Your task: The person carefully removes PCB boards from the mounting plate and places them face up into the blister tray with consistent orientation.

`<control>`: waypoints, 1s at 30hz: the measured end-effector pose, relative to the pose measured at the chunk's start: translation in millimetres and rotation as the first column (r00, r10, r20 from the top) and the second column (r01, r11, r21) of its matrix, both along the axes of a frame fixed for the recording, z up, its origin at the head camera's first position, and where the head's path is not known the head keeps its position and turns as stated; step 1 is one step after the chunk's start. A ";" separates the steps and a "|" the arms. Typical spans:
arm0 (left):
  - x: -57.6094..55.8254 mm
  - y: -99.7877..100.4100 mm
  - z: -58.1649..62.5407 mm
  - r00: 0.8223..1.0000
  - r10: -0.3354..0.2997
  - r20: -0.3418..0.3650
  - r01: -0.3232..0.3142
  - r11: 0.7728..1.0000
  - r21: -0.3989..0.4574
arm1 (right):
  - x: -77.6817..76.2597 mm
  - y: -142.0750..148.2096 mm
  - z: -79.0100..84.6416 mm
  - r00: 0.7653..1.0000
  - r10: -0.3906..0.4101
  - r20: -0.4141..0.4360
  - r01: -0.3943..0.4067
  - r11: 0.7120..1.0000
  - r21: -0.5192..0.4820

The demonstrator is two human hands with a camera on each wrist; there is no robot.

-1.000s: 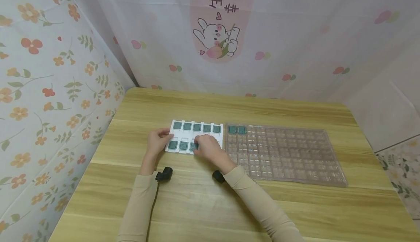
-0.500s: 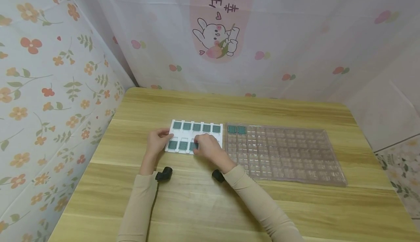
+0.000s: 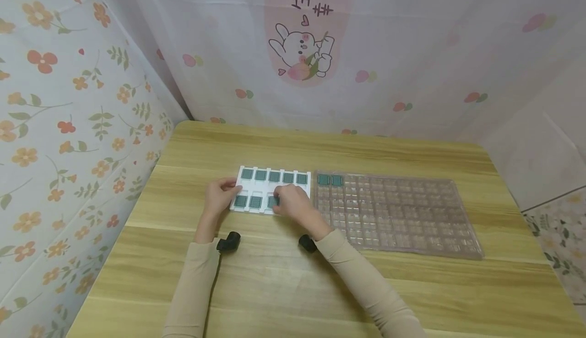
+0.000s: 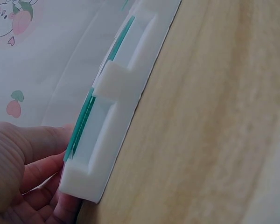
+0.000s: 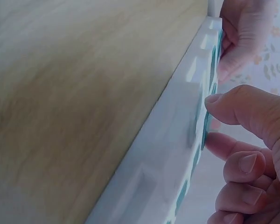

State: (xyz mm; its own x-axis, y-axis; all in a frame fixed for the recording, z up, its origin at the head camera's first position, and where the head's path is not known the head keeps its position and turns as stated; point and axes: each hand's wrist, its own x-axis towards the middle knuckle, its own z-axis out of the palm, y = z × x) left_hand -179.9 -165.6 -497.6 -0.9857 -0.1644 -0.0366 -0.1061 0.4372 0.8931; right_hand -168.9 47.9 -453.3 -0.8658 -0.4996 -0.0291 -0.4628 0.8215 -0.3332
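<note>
A white plastic tray (image 3: 263, 188) with two rows of slots lies on the table, its slots bearing square green chips (image 3: 247, 174). My left hand (image 3: 220, 195) grips the tray's left end, thumb beside a chip (image 4: 80, 125) in the left wrist view. Over the front row, my right hand (image 3: 295, 204) pinches a green chip (image 3: 273, 201) between thumb and index finger; in the right wrist view this chip (image 5: 206, 133) is edge-on. The right hand hides the tray's front right slots.
Right of the white tray lies a clear plastic tray (image 3: 403, 216) with many small compartments; two green chips (image 3: 330, 180) sit in its back left corner. Black wrist cameras (image 3: 229, 242) hang at both sleeves. A printed curtain (image 3: 389, 48) stands behind the wooden table (image 3: 265, 287).
Over the last half second my right hand has shifted slightly to the right, and the pinched chip has moved a little with it. The left hand stays on the white tray.
</note>
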 end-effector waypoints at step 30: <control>0.4 0.5 1.9 1.000 -0.012 -0.019 0.012 1.000 0.025 | -6.3 33.0 14.2 0.999 -0.033 0.012 0.033 0.997 -0.069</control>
